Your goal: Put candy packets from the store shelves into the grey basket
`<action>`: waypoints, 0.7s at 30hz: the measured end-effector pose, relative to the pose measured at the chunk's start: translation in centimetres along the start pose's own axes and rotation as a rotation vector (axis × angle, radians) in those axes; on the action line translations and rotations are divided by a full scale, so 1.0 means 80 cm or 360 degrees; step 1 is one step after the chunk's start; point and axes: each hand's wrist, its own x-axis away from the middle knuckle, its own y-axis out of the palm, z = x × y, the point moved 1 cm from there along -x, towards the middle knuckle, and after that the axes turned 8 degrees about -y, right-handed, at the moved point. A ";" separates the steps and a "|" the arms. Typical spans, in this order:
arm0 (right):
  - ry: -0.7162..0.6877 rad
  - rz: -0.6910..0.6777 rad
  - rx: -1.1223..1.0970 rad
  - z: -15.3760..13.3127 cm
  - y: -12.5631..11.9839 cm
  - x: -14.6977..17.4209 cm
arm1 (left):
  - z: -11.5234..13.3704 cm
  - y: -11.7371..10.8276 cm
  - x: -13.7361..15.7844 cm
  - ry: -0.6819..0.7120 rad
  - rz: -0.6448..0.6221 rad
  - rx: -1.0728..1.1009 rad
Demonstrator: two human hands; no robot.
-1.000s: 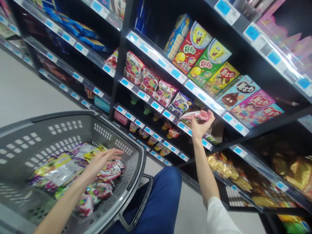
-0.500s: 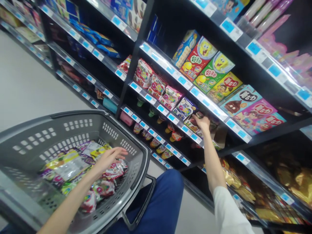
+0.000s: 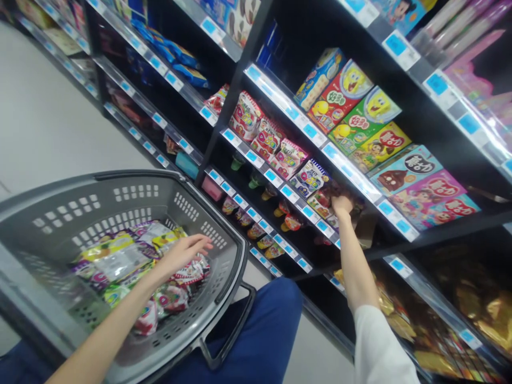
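1. L hand (image 3: 186, 250): yours, palm down, fingers loosely spread and extended. It sits inside the grey perforated plastic shopping basket (image 3: 120, 200), resting on or just above the pile of glossy multicolour snack packets (image 3: 120, 264). Nothing is pinched. The fingertips lie over a red-and-white packet (image 3: 192, 273) near the basket's right wall.

2. R hand (image 3: 341, 205): yours, arm extended, white sleeve (image 3: 378, 346) at the elbow end. The hand is reached into the black metal shelf (image 3: 280, 181), at the right end of the packet row, behind the strip of blue price tags (image 3: 316, 218). Fingers are hidden by the hand's back and the shelf shadow; you cannot tell whether they are curled on a packet or spread.

3. Shelf stock: small red-and-pink candy packets (image 3: 324, 198) lie just beside the R hand, touching or nearly so. To their left stands a row of pink-and-white gummy bags (image 3: 268, 138), upright and tilted back. One level up: flat cartoon-print biscuit boxes (image 3: 360, 114), leaning in an overlapped row.

4. Basket posn: in front of your blue-trousered legs (image 3: 264, 330), its black handle (image 3: 228, 341) hanging on the near side. It is well apart from the R hand.
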 end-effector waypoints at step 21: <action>-0.0330 -0.0560 -0.0216 0.009 0.059 -0.048 | -0.008 0.005 0.002 0.0369 0.0116 -0.0751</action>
